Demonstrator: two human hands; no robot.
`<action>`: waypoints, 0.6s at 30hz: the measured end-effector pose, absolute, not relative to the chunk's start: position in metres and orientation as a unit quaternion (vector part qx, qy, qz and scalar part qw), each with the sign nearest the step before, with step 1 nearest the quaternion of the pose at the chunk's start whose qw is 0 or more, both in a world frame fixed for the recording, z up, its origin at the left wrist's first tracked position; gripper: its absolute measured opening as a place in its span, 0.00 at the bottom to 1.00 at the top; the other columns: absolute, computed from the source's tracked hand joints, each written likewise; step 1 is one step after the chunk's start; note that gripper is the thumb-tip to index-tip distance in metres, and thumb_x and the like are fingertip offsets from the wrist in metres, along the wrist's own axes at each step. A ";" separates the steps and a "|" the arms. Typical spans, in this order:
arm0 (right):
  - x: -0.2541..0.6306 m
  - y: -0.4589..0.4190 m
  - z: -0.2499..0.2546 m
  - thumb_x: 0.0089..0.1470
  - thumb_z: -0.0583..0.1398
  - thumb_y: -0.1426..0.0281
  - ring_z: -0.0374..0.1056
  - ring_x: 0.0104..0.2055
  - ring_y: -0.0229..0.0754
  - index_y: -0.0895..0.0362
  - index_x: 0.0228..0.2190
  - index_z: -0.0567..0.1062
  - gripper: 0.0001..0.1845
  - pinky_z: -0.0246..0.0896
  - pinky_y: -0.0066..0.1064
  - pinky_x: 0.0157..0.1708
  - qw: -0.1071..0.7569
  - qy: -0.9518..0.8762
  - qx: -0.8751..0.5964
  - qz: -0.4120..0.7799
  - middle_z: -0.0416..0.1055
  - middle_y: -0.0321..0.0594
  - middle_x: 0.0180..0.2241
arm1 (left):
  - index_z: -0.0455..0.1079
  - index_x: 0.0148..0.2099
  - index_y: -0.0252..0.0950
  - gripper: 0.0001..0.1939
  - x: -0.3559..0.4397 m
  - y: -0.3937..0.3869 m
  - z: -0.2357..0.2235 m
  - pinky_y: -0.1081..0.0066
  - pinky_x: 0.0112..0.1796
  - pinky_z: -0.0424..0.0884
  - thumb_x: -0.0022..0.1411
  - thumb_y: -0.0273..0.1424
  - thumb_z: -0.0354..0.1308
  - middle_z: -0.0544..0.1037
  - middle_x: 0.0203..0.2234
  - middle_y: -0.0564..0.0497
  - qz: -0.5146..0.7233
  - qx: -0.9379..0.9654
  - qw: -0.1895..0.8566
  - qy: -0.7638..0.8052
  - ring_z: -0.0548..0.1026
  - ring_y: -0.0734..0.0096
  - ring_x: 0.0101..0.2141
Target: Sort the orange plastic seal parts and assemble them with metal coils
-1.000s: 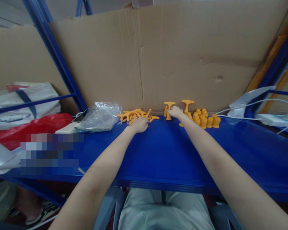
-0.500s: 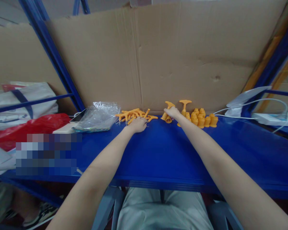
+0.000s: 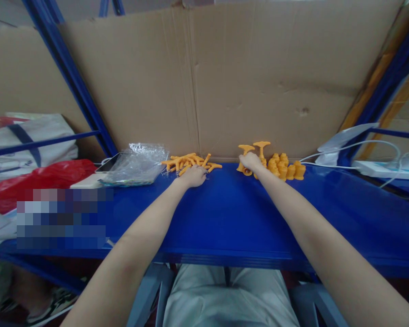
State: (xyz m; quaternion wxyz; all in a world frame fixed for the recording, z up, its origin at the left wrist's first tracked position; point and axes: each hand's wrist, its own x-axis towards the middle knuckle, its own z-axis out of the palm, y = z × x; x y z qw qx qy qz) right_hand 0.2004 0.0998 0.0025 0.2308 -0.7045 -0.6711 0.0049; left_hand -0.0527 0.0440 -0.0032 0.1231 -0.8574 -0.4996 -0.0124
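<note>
My left hand [image 3: 195, 176] lies over a pile of orange T-shaped handles [image 3: 184, 160], its fingers resting apart on the pieces. Small metallic bits show along the near edge of the pile. In my right hand [image 3: 250, 161] is an orange T-handled piece [image 3: 246, 148], closed in my fingers. Its top bar stands above the hand, and an open round end [image 3: 247, 172] shows below. Just behind and to the right stands another T-handled piece [image 3: 261, 146], upright. Several orange bottle-shaped bodies [image 3: 282, 170] are grouped to the right of my wrist, partly hidden by my forearm.
A clear plastic bag [image 3: 136, 164] lies left of the pile, beside a red plastic bag [image 3: 44, 181]. Cardboard [image 3: 245, 81] walls off the back of the blue tabletop [image 3: 225, 218]. White cables [image 3: 330, 166] and a power strip [image 3: 378, 167] are on the right.
My right hand has tilted the T-handled piece and carried it right, close to the other upright one. My left hand has stayed on the pile. The view has shifted slightly.
</note>
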 end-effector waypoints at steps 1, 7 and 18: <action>0.197 0.100 0.002 0.62 0.50 0.63 0.74 0.51 0.55 0.64 0.52 0.75 0.26 0.68 0.38 0.48 0.238 -0.668 -0.705 0.007 0.77 0.58 0.45 | 0.74 0.53 0.40 0.19 -0.053 0.044 -0.003 0.59 0.57 0.67 0.66 0.30 0.46 0.77 0.53 0.47 -0.012 -0.858 0.124 -0.498 0.73 0.58 0.55; 0.176 0.090 0.008 0.63 0.49 0.64 0.70 0.57 0.56 0.62 0.52 0.76 0.25 0.67 0.40 0.52 0.206 -0.651 -0.728 0.053 0.74 0.57 0.53 | 0.74 0.54 0.37 0.20 -0.051 0.042 -0.002 0.60 0.58 0.66 0.67 0.29 0.45 0.77 0.54 0.45 0.002 -0.855 0.132 -0.502 0.72 0.59 0.56; 0.181 0.067 0.018 0.62 0.53 0.69 0.70 0.56 0.54 0.66 0.51 0.76 0.21 0.64 0.39 0.52 0.178 -0.648 -0.736 -0.077 0.74 0.63 0.51 | 0.72 0.56 0.40 0.21 -0.053 0.046 -0.005 0.59 0.57 0.67 0.66 0.30 0.46 0.77 0.54 0.45 -0.013 -0.852 0.123 -0.509 0.72 0.58 0.56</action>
